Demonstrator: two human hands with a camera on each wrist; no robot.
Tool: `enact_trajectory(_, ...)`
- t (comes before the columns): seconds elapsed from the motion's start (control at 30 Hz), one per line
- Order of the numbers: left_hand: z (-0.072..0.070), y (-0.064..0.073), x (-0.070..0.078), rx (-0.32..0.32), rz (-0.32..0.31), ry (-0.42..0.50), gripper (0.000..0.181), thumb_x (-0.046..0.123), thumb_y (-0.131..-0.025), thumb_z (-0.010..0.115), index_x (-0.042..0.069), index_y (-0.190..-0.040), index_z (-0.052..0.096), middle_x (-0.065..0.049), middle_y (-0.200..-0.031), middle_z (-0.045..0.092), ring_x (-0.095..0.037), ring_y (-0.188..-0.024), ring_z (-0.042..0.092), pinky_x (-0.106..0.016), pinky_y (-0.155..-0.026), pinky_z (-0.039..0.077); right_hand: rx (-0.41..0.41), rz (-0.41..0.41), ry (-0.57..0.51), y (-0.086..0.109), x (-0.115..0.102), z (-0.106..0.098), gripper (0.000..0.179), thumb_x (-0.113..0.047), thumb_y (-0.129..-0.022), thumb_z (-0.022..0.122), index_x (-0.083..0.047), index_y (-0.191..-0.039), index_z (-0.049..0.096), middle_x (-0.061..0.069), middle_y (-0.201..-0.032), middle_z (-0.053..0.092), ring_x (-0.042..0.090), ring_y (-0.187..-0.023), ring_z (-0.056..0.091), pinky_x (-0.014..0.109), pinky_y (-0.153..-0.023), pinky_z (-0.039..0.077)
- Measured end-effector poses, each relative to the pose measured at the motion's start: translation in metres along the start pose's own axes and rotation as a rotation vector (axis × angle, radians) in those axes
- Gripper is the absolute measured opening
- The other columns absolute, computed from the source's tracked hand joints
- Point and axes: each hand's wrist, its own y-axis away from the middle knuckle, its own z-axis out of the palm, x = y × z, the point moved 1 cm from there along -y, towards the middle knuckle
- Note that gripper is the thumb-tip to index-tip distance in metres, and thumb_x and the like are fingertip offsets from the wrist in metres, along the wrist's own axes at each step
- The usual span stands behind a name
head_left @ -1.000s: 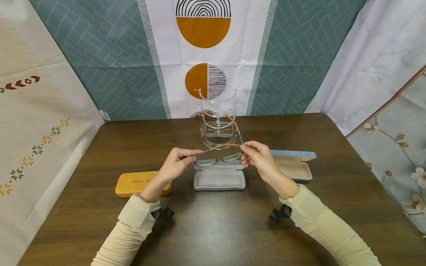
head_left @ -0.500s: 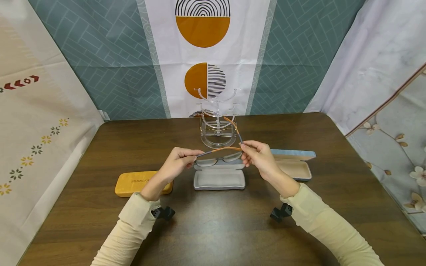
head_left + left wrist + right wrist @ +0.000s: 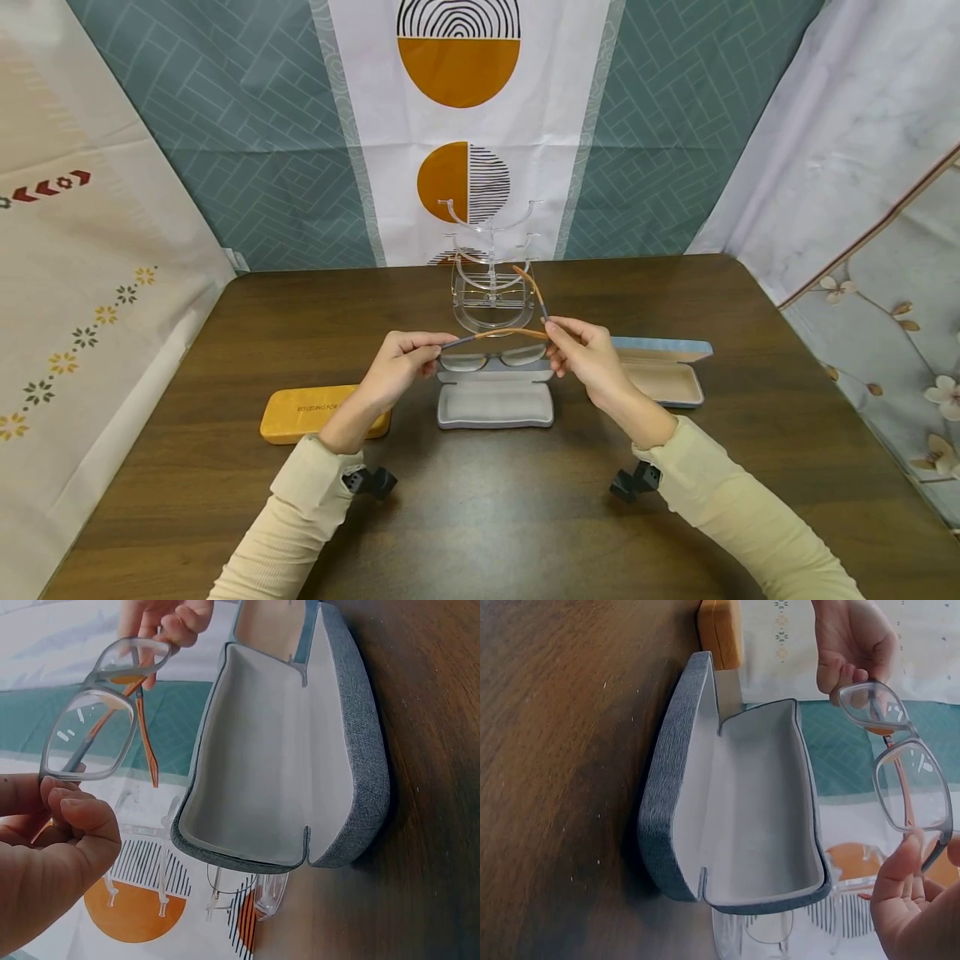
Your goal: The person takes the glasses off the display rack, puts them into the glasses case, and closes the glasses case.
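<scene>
A pair of eyeglasses (image 3: 523, 357) with a grey frame and orange temple tips is held above an open grey glasses case (image 3: 495, 406). My left hand (image 3: 401, 367) pinches the left end of the frame, and my right hand (image 3: 585, 354) pinches the right end. One temple lies across behind the lenses toward my right hand. The other, from the right end, angles away toward the back. In the left wrist view the lenses of the eyeglasses (image 3: 90, 735) hang beside the case's pale inside (image 3: 251, 757); the right wrist view shows the lining (image 3: 761, 802) too.
A yellow glasses case (image 3: 296, 414), closed, lies left, partly behind my left forearm. To the right stands an open blue case (image 3: 667, 383) with a beige inside. Behind the glasses rises a clear tiered display stand (image 3: 491, 275), with thin-rimmed glasses on a lower tier.
The eyeglasses have tilted slightly: the tip of the angled temple sits a little lower, and the lenses look more level. Both hands keep their hold and have barely shifted.
</scene>
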Motion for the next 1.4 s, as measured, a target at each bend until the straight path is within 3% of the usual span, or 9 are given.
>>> enact_trajectory(0.27, -0.0009, 0.0002, 0.0007, 0.029, 0.014, 0.015, 0.026, -0.007, -0.088, 0.043, -0.015, -0.108, 0.059, -0.007, -0.067, 0.048, -0.013, -0.057, 0.044, -0.024, -0.054, 0.038, -0.035, -0.096, -0.003, 0.0067, -0.002, -0.0054, 0.042, -0.008, -0.091, 0.054, 0.004, -0.131, 0.045, 0.0, -0.085, 0.061, 0.01, -0.069, 0.062, 0.023, -0.06, 0.051)
enact_trajectory(0.43, -0.0014, -0.0001, 0.0004, 0.03, 0.016, 0.017, 0.026, -0.006, -0.089, 0.043, -0.015, -0.107, 0.059, -0.007, -0.066, 0.047, -0.014, -0.057, 0.043, -0.024, -0.054, 0.038, -0.045, -0.149, 0.005, 0.0083, -0.001, -0.006, 0.046, 0.0, -0.087, 0.059, 0.004, -0.13, 0.045, -0.001, -0.091, 0.064, 0.01, -0.072, 0.063, 0.025, -0.064, 0.052)
enact_trajectory(0.8, -0.0022, -0.0011, -0.0009, 0.026, 0.017, 0.029, 0.019, -0.003, -0.09, 0.046, -0.015, -0.102, 0.054, -0.005, -0.068, 0.049, -0.013, -0.056, 0.043, -0.023, -0.051, 0.038, -0.021, -0.207, 0.025, 0.0097, -0.0011, -0.0033, 0.037, 0.005, -0.085, 0.058, 0.011, -0.121, 0.051, -0.006, -0.084, 0.063, 0.008, -0.072, 0.062, 0.024, -0.063, 0.052)
enact_trajectory(1.03, -0.0033, -0.0009, -0.0032, 0.017, 0.107, -0.053, 0.02, -0.004, -0.084, 0.059, -0.011, -0.102, 0.059, -0.003, -0.068, 0.051, -0.014, -0.057, 0.048, -0.021, -0.052, 0.043, -0.009, -0.216, 0.018, 0.0092, -0.0006, -0.0028, 0.036, 0.005, -0.085, 0.058, 0.012, -0.12, 0.052, -0.005, -0.083, 0.063, 0.008, -0.071, 0.062, 0.023, -0.063, 0.052)
enact_trajectory(1.4, -0.0031, -0.0006, -0.0062, -0.014, 0.176, -0.059, 0.018, -0.007, -0.084, 0.058, -0.012, -0.101, 0.058, -0.004, -0.067, 0.049, -0.011, -0.056, 0.047, -0.023, -0.051, 0.044, 0.012, -0.219, 0.003, 0.0092, -0.0002, -0.0015, 0.034, 0.006, -0.085, 0.058, 0.014, -0.118, 0.052, -0.006, -0.081, 0.063, 0.007, -0.07, 0.062, 0.022, -0.063, 0.051)
